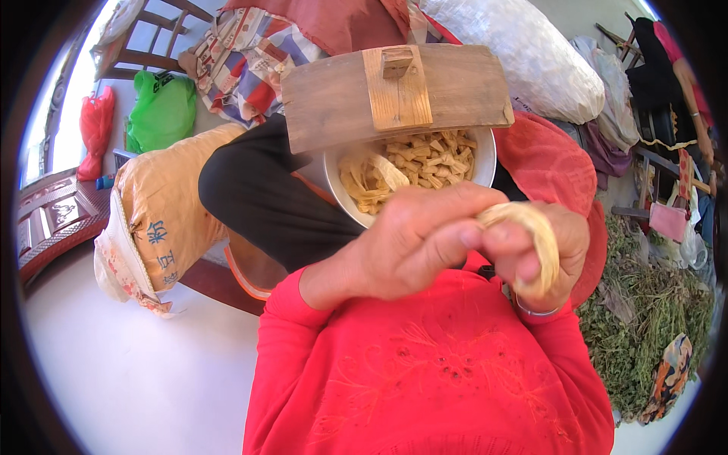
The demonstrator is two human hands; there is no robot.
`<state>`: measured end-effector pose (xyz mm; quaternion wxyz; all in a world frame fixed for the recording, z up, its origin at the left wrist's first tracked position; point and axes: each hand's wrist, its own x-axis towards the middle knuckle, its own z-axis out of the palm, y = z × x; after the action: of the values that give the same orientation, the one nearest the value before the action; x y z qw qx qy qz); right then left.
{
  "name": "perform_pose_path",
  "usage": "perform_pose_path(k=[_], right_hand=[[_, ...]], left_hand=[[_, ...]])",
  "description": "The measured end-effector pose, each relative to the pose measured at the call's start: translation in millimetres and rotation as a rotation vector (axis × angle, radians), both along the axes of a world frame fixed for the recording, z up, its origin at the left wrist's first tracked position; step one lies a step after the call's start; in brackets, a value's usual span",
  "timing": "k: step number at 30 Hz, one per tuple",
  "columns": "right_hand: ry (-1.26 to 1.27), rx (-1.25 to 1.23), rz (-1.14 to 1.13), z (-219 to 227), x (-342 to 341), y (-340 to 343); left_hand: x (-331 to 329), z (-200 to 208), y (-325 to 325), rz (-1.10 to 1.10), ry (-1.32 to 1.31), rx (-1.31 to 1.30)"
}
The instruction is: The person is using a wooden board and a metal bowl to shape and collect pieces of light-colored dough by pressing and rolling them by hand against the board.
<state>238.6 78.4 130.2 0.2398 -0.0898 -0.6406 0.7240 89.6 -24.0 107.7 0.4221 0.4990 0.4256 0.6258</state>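
Both my hands meet in front of my chest, over my lap. Between thumb and fingers, my left hand [413, 239] pinches one end of a pale yellow, husk-like strip [544, 241]. The strip arches over the fingers of my right hand [567, 246], which are curled round its lower part. Just beyond my hands sits a round metal basin [331, 176] with folded, pale yellow husk-like pieces [432, 161] in it. A wooden board [322, 102] with a lighter crosspiece and a small block covers the basin's far side.
A tan sack [186, 193] stands by my left leg, with green [161, 114] and red [96, 129] plastic bags beyond. A large white sack [523, 57] lies at the back. Dried plants [644, 311] cover the floor at right. Another person's arm [688, 87] shows at the far right.
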Motion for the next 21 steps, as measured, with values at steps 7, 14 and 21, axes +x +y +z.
perform_pose_path(k=[7,14,21], right_hand=[[-0.189,0.87,-0.554,-71,-36,34],[-0.446,0.953,-0.406,-133,-33,37],[-0.556,-0.371,-0.063,-186,-24,21]], left_hand=[[12,-44,35,0.127,-0.309,-0.266],[-6,-128,26,0.203,0.196,-0.466],[5,-138,13,0.511,0.997,-0.187]])
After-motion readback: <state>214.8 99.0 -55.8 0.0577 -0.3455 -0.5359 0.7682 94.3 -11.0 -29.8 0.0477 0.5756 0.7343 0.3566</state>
